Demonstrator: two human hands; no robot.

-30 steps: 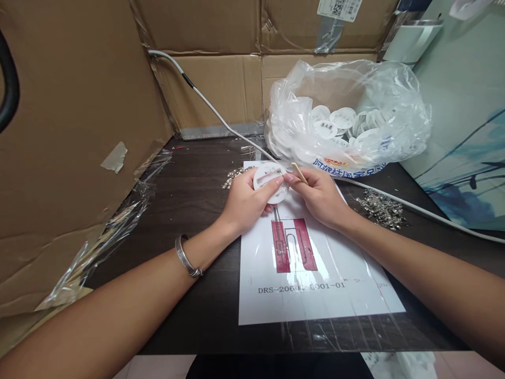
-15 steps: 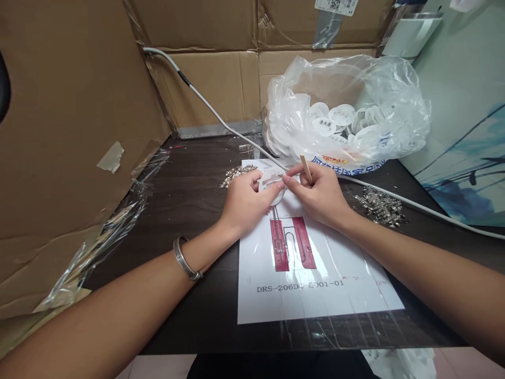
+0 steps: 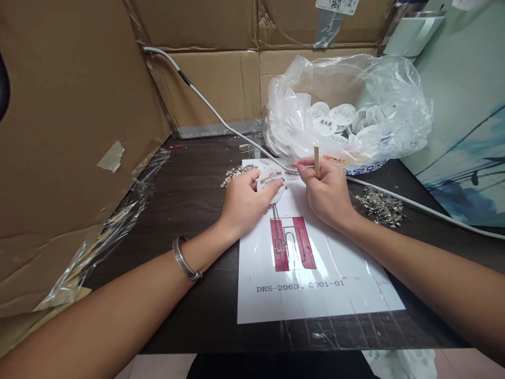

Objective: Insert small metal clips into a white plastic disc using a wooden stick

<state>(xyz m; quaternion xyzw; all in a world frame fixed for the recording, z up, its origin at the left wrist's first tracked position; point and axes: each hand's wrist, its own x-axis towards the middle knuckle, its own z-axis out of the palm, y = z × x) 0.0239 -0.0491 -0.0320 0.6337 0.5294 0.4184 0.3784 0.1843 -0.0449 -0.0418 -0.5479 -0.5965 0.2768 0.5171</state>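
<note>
Your left hand (image 3: 244, 202) holds the light, stiff white disc (image 3: 270, 181) by its rim, while your right hand (image 3: 327, 195) grips a thin wooden stick (image 3: 316, 159) upright.

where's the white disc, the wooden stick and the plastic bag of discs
white disc (image 3: 270, 181), head view, on its face between the left hand's fingers
wooden stick (image 3: 316, 158), head view, on its upper shaft above the right hand
plastic bag (image 3: 394, 100), head view, on its clear upper wall

Plastic bag (image 3: 379, 84) of white discs by cardboard (image 3: 71, 131); white cable (image 3: 221, 122); metal clips (image 3: 381, 205)
</note>
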